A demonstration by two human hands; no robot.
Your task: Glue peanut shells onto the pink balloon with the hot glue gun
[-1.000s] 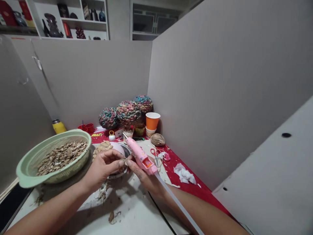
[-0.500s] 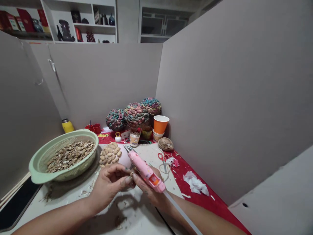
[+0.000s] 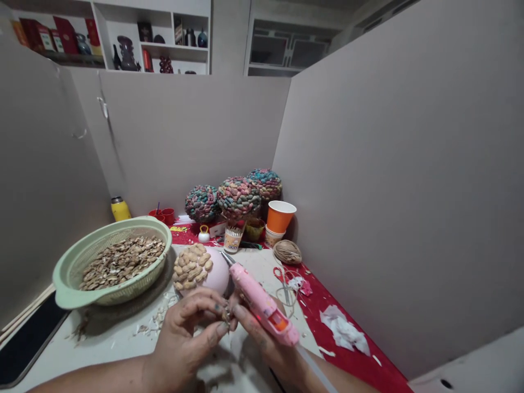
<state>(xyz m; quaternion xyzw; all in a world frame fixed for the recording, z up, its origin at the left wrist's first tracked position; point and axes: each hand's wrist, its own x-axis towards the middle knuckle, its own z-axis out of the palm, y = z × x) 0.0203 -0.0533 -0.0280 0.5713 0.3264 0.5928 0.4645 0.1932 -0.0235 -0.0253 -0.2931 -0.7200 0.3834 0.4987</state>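
My right hand (image 3: 266,341) grips a pink glue gun (image 3: 262,303), its metal nozzle pointing up and left and a white glue stick trailing from its back. My left hand (image 3: 186,341) pinches a small brown shell piece (image 3: 225,314) at its fingertips, right beside my right hand's fingers. Just beyond both hands sits a pink ball (image 3: 213,271) with several tan shells (image 3: 190,267) glued over its left side. To the left, a pale green colander (image 3: 73,273) holds a heap of shells.
Three shell-covered coloured balls (image 3: 239,197), an orange paper cup (image 3: 279,216), a twine ball (image 3: 287,252), red-handled scissors (image 3: 282,275), crumpled white tissue (image 3: 343,330) and a yellow bottle (image 3: 120,209) lie on the red cloth and white table. Grey partition walls enclose the desk.
Both hands have dropped lower and nearer to me with the glue gun and the shell piece. The pink ball now stands uncovered behind them. The view has shifted.
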